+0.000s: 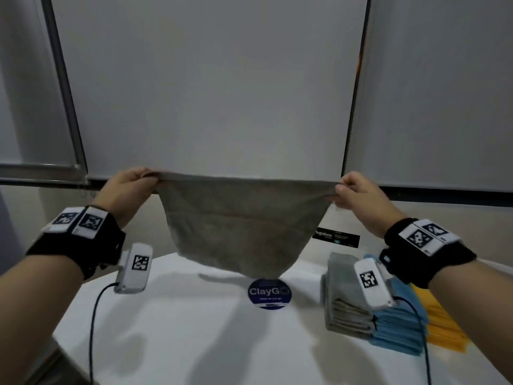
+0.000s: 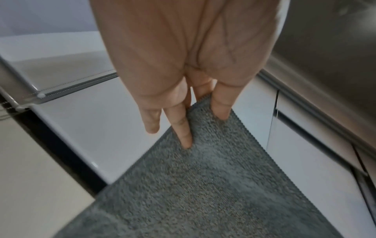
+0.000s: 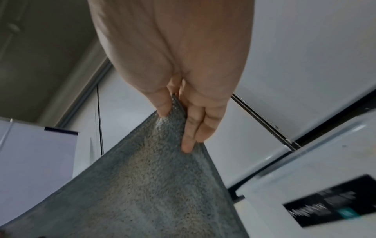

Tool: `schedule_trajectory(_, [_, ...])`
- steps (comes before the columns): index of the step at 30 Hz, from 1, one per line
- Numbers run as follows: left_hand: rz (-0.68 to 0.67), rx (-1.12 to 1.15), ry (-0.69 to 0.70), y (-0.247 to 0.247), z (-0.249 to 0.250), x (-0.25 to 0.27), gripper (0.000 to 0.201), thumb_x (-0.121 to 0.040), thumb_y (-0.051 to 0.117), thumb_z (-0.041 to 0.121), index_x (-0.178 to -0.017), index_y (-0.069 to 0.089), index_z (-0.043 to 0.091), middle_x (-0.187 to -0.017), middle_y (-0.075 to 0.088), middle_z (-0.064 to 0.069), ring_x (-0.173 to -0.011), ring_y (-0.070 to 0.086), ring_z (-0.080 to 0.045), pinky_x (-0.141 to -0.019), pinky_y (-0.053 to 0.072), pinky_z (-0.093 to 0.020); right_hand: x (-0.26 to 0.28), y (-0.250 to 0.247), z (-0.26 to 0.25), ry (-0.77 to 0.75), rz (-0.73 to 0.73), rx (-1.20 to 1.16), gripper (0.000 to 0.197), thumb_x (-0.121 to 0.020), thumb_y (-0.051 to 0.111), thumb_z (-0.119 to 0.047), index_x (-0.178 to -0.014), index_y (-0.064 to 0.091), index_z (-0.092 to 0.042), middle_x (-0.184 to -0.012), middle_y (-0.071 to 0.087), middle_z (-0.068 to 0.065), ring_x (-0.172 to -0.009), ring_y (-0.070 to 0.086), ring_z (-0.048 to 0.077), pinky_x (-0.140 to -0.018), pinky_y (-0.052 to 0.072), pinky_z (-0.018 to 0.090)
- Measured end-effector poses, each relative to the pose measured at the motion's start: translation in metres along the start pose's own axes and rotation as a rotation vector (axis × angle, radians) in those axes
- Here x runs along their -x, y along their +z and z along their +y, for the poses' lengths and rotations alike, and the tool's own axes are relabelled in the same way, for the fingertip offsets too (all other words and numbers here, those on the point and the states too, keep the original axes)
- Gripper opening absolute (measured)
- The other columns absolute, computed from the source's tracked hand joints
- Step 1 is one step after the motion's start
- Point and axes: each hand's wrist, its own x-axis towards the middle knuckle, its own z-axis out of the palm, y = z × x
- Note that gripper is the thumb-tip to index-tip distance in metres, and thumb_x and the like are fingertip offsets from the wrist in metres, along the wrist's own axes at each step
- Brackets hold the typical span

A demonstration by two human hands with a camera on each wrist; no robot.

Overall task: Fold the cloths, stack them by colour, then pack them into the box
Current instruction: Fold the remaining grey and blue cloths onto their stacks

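Observation:
A grey cloth (image 1: 244, 220) hangs in the air above the white table (image 1: 194, 329), stretched between both hands. My left hand (image 1: 130, 184) pinches its top left corner, and the left wrist view shows the thumb and fingers (image 2: 183, 128) clamped on the grey cloth (image 2: 203, 185). My right hand (image 1: 358, 195) pinches the top right corner; the right wrist view shows fingers (image 3: 191, 132) on both sides of the grey cloth (image 3: 142, 185). On the table's right stand folded stacks: grey (image 1: 344, 301), blue (image 1: 399, 326), yellow (image 1: 444, 326).
A clear box with a black Megabox label (image 1: 336, 237) stands behind the stacks at the back right. A round blue ClayGo sticker (image 1: 269, 293) lies mid-table under the cloth. Roller blinds (image 1: 211, 84) cover the window behind. Cables hang from both wrist cameras.

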Motion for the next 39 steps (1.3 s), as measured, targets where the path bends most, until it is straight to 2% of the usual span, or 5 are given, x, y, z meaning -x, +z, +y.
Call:
schedule_trajectory(5, [-0.214, -0.175, -0.299, -0.022, -0.044, 0.065, 0.022, -0.082, 0.072, 0.032, -0.088, 0.078, 0.012, -0.102, 0.073, -0.011, -0.095, 0.067, -0.02, -0.099, 0.047, -0.03, 0.055, -0.01, 0.046, 0.158, -0.336, 0.183, 0.015, -0.096, 0.05, -0.005, -0.082, 0.05, -0.009, -0.089, 0.067, 0.025, -0.087, 0.067, 0.036, -0.078, 0.05, 0.044])
schedule_trajectory(15, [-0.709, -0.393, -0.776, -0.03, -0.082, 0.154, 0.03, -0.084, 0.061, 0.032, -0.062, 0.058, 0.013, -0.057, 0.05, -0.009, -0.047, 0.054, -0.018, -0.051, 0.04, -0.021, 0.153, -0.017, 0.093, 0.697, -0.942, 0.14, 0.011, -0.1, 0.047, -0.016, -0.09, 0.044, -0.011, -0.078, 0.063, 0.005, -0.085, 0.071, 0.021, -0.063, 0.05, 0.022])
schedule_trajectory(27, [-0.439, -0.659, -0.96, -0.027, -0.145, 0.139, 0.019, -0.084, 0.058, 0.006, -0.067, 0.062, 0.012, -0.065, 0.058, -0.001, -0.068, 0.057, -0.015, -0.057, 0.044, -0.022, 0.085, 0.069, 0.119, 0.232, -0.538, 0.63, 0.022, -0.087, 0.062, -0.01, -0.07, 0.051, -0.018, -0.062, 0.056, -0.004, -0.046, 0.053, 0.004, -0.047, 0.041, 0.012])
schedule_trajectory(36, [-0.283, -0.594, -1.046, -0.022, -0.166, 0.152, 0.023, -0.082, 0.058, -0.001, -0.061, 0.055, 0.009, -0.049, 0.041, -0.007, -0.041, 0.037, -0.017, -0.046, 0.03, -0.018, 0.07, 0.133, 0.158, 0.217, -0.646, 0.972, 0.016, -0.092, 0.045, -0.011, -0.078, 0.047, -0.018, -0.104, 0.062, 0.007, -0.106, 0.057, 0.025, -0.082, 0.042, 0.026])
schedule_trajectory(39, [-0.304, -0.506, -1.017, -0.016, -0.169, 0.149, 0.021, -0.089, 0.063, 0.011, -0.068, 0.063, 0.011, -0.046, 0.045, -0.001, -0.037, 0.036, -0.013, -0.043, 0.028, -0.015, 0.07, 0.137, 0.166, 0.238, -0.666, 0.974, 0.015, -0.093, 0.045, -0.013, -0.079, 0.046, -0.018, -0.117, 0.061, 0.01, -0.095, 0.052, 0.019, -0.087, 0.043, 0.024])
